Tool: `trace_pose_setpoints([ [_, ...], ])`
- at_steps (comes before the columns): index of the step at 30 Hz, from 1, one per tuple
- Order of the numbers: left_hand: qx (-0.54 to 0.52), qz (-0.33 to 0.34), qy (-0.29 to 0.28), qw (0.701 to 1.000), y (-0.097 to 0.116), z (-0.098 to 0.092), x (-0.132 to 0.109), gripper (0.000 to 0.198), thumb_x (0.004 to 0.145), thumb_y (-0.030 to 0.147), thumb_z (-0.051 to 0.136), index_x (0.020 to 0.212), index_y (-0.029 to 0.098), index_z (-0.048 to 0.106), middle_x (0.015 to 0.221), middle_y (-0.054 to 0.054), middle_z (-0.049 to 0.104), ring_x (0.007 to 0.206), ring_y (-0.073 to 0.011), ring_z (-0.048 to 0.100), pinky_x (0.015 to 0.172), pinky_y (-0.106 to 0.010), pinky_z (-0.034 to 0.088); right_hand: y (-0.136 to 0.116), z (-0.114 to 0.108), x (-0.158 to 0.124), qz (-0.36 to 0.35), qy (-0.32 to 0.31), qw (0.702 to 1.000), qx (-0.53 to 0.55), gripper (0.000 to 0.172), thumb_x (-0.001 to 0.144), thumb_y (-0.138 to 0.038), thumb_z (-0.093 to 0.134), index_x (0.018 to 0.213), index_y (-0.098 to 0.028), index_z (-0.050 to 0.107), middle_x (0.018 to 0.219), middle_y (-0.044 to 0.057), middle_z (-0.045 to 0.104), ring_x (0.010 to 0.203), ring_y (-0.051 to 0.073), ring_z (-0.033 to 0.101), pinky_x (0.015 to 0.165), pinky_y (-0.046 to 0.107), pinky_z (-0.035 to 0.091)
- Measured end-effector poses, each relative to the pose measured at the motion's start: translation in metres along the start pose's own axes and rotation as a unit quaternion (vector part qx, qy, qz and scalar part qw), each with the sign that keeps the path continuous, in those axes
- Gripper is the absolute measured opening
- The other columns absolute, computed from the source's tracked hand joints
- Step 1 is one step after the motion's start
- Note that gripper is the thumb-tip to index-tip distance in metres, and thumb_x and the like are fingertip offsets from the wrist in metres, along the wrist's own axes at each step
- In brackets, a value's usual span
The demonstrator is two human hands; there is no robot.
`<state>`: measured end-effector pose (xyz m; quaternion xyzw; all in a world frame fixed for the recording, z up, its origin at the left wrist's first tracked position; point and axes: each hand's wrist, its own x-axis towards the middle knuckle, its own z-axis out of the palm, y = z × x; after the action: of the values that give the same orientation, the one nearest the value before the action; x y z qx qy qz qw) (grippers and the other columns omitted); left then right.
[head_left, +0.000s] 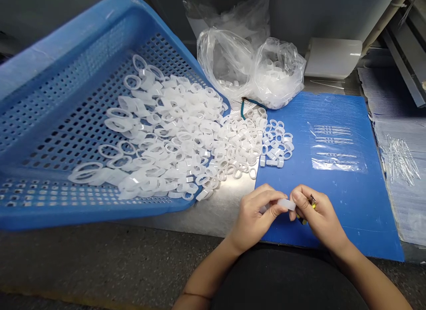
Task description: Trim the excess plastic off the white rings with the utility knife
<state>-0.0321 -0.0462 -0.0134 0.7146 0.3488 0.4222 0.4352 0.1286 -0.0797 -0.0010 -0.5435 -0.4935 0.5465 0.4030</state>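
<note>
My left hand point(254, 216) pinches a translucent white ring point(286, 204) between thumb and fingers, over the front of the blue mat point(349, 212). Close on its right, my right hand point(314, 212) is closed around a small yellow and black tool point(313, 202), mostly hidden by the fingers. The right fingertips are at the ring's right end; whether they touch it I cannot tell. A pile of small white rings point(242, 141) lies beyond my left hand, partly on the mat's left edge.
A tilted blue perforated basket point(76, 48) spills larger white rings point(173, 123) at the left. Clear plastic bags point(279, 74) with white pieces stand at the back. A flat clear packet point(336, 148) lies on the mat; thin clear pieces point(401, 159) lie at the right.
</note>
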Motion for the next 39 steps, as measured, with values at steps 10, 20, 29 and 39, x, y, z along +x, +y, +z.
trace_pose_setpoints([
  [10, -0.023, -0.032, 0.035, 0.999, -0.002, 0.004, -0.003, 0.021, 0.083, 0.018, 0.069, 0.104, 0.019, 0.068, 0.084, -0.001, 0.066, 0.064, -0.0087, 0.059, 0.065, -0.019, 0.049, 0.019, 0.004, 0.004, 0.065, -0.046, 0.972, 0.219, 0.029, 0.087, -0.047, 0.062, 0.097, -0.023, 0.05, 0.06, -0.008, 0.051, 0.042, 0.006, 0.027, 0.041, 0.02, 0.021],
  [20, 0.038, 0.034, 0.039, 0.998, 0.005, 0.0, -0.004, 0.015, 0.086, 0.021, 0.065, 0.1, 0.016, 0.069, 0.082, -0.003, 0.065, 0.065, -0.0099, 0.058, 0.057, -0.018, 0.05, 0.015, 0.008, 0.003, -0.012, -0.004, 0.988, 0.154, 0.032, 0.084, -0.051, 0.064, 0.089, -0.021, 0.054, 0.065, -0.004, 0.055, 0.055, 0.011, 0.045, 0.052, 0.022, 0.033],
  [29, 0.284, 0.164, 0.052, 0.943, 0.016, 0.0, -0.01, 0.016, 0.091, 0.016, 0.055, 0.101, 0.01, 0.067, 0.083, -0.007, 0.068, 0.075, -0.0128, 0.066, 0.073, -0.02, 0.053, 0.016, 0.011, 0.003, -0.019, -0.03, 0.982, 0.188, 0.027, 0.087, -0.048, 0.063, 0.089, -0.022, 0.053, 0.06, -0.007, 0.051, 0.052, 0.009, 0.04, 0.051, 0.02, 0.034],
  [39, 0.116, 0.082, 0.045, 0.989, 0.013, -0.001, -0.009, 0.011, 0.086, 0.015, 0.063, 0.096, 0.016, 0.066, 0.081, -0.003, 0.063, 0.062, -0.0085, 0.057, 0.054, -0.016, 0.048, 0.015, 0.008, -0.006, -0.135, 0.043, 0.99, -0.006, 0.004, 0.092, -0.029, 0.058, 0.095, -0.026, 0.057, 0.066, -0.005, 0.059, 0.049, 0.01, 0.048, 0.051, 0.021, 0.04],
])
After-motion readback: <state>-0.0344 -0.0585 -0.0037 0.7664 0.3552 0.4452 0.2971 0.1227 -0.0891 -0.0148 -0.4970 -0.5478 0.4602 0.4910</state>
